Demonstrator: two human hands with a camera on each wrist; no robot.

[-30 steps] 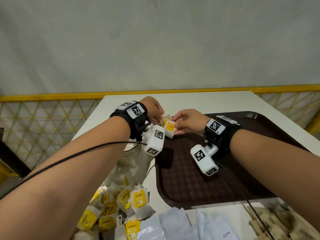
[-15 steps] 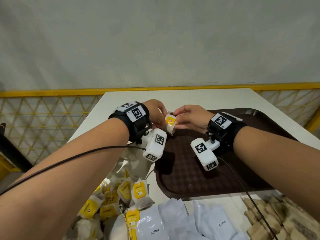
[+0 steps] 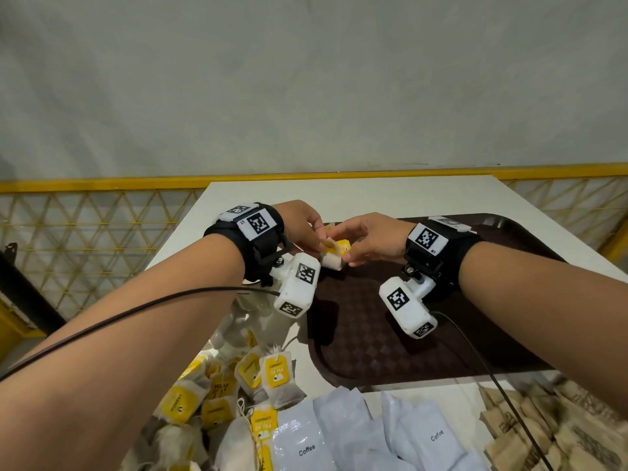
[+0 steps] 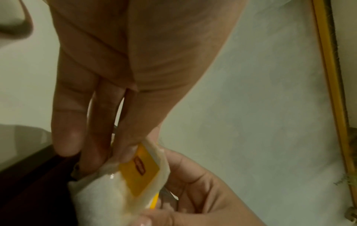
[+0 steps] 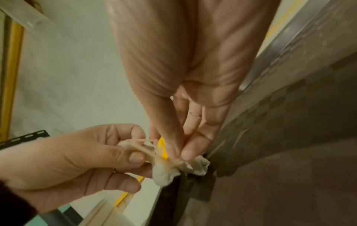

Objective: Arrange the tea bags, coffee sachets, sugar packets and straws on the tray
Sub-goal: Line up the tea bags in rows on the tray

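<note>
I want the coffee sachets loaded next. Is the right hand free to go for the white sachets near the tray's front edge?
Probably not yet: the right hand pinches the yellow-tagged tea bags together with the left hand. Nothing lies over the white coffee sachets.

Bare recording space: white table, plain grey wall, yellow mesh barrier around.

Tray floor lies open beneath both wrists; tea bags and coffee sachets crowd the table's near edge.
</note>
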